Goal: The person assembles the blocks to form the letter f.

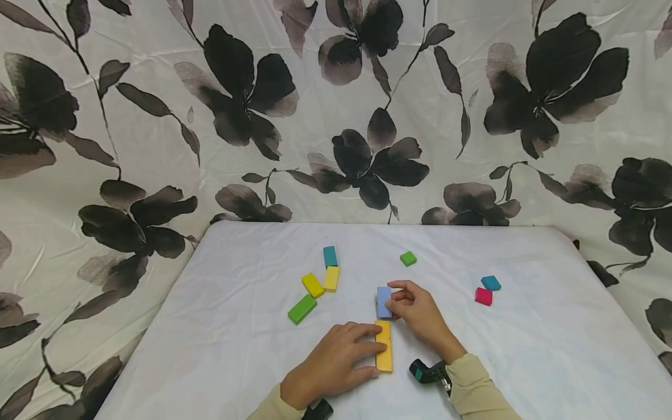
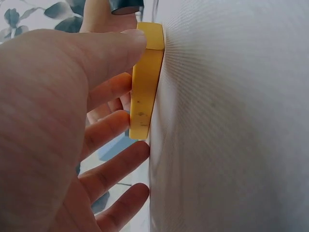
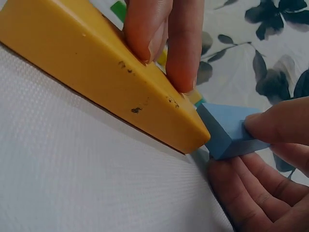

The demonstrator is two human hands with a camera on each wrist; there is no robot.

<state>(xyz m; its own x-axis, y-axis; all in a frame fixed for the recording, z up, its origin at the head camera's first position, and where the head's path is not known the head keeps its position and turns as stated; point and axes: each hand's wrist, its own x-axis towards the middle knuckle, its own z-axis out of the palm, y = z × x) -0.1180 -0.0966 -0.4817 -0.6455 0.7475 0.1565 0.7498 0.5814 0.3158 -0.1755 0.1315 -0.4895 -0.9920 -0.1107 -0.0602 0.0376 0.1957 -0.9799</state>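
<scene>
In the head view my right hand [image 1: 420,309] pinches a light blue block [image 1: 384,302] between thumb and fingers. The block is just beyond the far end of a long yellow-orange block [image 1: 385,359]; whether the two touch I cannot tell. My left hand [image 1: 341,357] lies along the left side of the long block, fingers extended and fingertips touching it. From the left wrist, the thumb [image 2: 113,48] shows against the yellow-orange block [image 2: 145,92] near one end. In the right wrist view, two left fingers [image 3: 186,53] rest on its top, and the light blue block [image 3: 231,128] looks tilted.
Left of the hands lie a green block [image 1: 301,309], two yellow blocks [image 1: 312,285] and a teal block [image 1: 329,256]. A small green block [image 1: 408,258] sits farther back. At right are a red block [image 1: 483,296] and a blue block [image 1: 491,283]. Floral cloth [image 1: 451,163] hangs behind the white table [image 1: 210,350].
</scene>
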